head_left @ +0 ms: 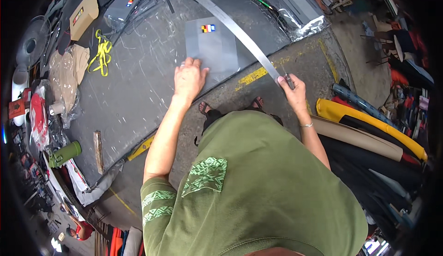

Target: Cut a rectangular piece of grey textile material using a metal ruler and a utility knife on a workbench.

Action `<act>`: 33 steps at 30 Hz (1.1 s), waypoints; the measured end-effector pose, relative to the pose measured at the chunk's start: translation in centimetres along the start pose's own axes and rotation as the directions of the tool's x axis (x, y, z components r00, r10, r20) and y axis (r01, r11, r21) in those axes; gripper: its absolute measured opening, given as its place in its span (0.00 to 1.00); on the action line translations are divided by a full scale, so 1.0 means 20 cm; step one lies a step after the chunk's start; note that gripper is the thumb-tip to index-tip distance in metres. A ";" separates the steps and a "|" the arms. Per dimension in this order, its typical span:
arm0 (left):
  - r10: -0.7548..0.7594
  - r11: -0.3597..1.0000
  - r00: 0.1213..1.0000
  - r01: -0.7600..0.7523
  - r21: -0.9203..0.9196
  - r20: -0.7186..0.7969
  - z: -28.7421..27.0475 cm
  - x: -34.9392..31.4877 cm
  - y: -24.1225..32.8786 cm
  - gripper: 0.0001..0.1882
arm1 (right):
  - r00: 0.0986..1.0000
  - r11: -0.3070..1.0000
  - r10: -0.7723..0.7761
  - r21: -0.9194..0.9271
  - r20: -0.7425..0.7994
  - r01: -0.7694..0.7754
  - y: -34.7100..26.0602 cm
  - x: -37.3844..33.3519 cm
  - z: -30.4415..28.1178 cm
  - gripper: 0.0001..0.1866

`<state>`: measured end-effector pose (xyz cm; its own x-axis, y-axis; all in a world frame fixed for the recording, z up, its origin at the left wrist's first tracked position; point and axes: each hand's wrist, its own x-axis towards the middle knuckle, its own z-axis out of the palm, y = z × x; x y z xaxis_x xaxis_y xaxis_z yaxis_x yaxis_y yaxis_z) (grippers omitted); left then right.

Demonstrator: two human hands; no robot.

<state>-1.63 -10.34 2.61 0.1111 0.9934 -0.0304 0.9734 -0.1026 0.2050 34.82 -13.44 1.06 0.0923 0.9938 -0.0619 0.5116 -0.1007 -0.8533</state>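
One steel ruler (248,44) is gripped in the right hand (296,92); leftward, the loosely open left hand (188,80) should steady the plastic sheet (218,49).

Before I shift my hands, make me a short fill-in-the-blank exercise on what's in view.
1. The left hand rests on the translucent sheet, while the near end of the long metal strip is in the ___ hand.
2. The tangled strap on the table is coloured ___.
3. The bottle at the far left is coloured ___.

Missing words: right; yellow; green.
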 end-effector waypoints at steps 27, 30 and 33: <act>-0.115 0.984 0.988 0.099 -0.145 -0.107 0.24 0.05 0.08 0.43 | 0.946 0.981 0.156 -0.154 0.284 -0.116 0.05 -0.15 0.36 0.21; -0.117 0.986 0.986 0.100 -0.136 -0.120 0.25 0.04 0.08 0.42 | 0.929 0.968 0.206 -0.202 0.306 -0.148 0.04 -0.14 0.36 0.24; -0.108 0.988 0.988 0.095 -0.125 -0.107 0.24 0.04 0.08 0.43 | 0.902 0.957 0.255 -0.222 0.348 -0.185 -0.02 -0.12 0.35 0.24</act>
<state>0.95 -9.91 -1.82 -0.0172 0.9985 0.0528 0.9467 -0.0007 0.3222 28.50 -15.45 -2.14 -0.0831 0.8873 -0.4536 0.6620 -0.2911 -0.6907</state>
